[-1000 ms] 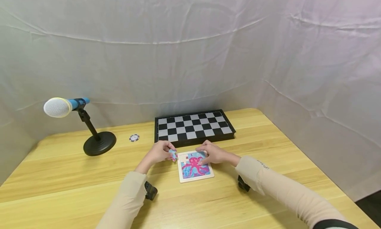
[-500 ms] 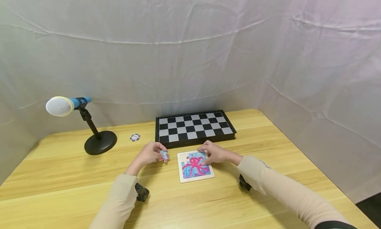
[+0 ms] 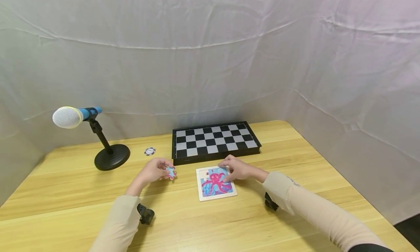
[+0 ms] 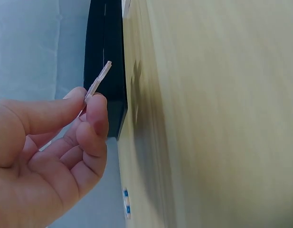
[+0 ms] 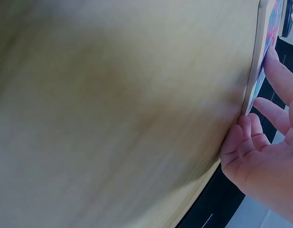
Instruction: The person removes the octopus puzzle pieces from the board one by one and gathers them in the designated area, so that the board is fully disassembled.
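A blue and pink jigsaw puzzle piece [image 3: 171,173] is pinched between the thumb and index finger of my left hand [image 3: 153,170], raised above the table. Seen edge-on in the left wrist view, the thin piece [image 4: 98,81] tilts upward from the fingertips. My right hand [image 3: 238,169] rests on the right side of a white-framed octopus puzzle [image 3: 214,184], thumb on its picture. In the right wrist view the other fingertips touch the side of the puzzle [image 5: 261,57]. A bare gap shows at the picture's upper left.
Behind the puzzle lies a black-and-white checkered board [image 3: 216,141]. A poker chip [image 3: 150,151] lies to its left. Farther left, a blue microphone [image 3: 70,117] sits on a black round-based stand [image 3: 112,157]. A pale cloth [image 3: 183,62] hangs behind the wooden table [image 3: 210,230].
My left hand has moved left, away from the puzzle frame, carrying the puzzle piece. The right hand stays on the puzzle.
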A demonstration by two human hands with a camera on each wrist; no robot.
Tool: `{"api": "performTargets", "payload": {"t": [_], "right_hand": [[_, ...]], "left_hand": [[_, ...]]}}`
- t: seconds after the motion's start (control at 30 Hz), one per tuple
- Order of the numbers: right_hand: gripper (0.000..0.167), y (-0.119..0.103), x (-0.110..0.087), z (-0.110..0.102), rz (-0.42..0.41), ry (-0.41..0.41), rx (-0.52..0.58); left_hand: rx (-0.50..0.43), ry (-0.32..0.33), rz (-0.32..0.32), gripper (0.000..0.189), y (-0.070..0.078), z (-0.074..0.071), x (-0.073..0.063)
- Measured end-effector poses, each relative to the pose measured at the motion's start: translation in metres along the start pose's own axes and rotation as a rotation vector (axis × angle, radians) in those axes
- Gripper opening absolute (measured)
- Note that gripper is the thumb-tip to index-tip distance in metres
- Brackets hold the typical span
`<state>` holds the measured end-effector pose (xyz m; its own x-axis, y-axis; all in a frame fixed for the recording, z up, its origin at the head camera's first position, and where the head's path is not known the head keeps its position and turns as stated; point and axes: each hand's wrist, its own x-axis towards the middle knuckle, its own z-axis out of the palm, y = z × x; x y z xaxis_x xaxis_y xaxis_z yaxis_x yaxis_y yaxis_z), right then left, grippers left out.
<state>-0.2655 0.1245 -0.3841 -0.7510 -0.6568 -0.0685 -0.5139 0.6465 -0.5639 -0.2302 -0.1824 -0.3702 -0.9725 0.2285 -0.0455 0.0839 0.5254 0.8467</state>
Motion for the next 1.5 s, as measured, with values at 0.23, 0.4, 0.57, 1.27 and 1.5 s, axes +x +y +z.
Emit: {"api": "performTargets", "payload": {"t": [0.23,0.4,0.57,1.27,1.5], "right_hand": [[0.051,0.002,0.000,0.001,0.011,-0.001,0.002],[0.051,0.002,0.001,0.001,0.019,0.002,0.005],[0.050,0.001,0.001,0.001,0.018,0.004,0.005],[0.050,0.002,0.002,0.000,0.030,-0.001,-0.005],[0.050,0.002,0.001,0.001,0.027,-0.005,-0.007]], "left_hand": [[0.008,-0.010,-0.038,0.016,-0.002,-0.008,-0.006],[0.027,-0.008,-0.066,0.017,-0.007,-0.011,-0.006],[0.041,-0.014,-0.081,0.018,-0.011,-0.013,-0.007],[0.079,-0.032,-0.106,0.022,-0.011,-0.019,-0.008],[0.116,-0.026,-0.108,0.024,-0.008,-0.022,-0.007]]}}
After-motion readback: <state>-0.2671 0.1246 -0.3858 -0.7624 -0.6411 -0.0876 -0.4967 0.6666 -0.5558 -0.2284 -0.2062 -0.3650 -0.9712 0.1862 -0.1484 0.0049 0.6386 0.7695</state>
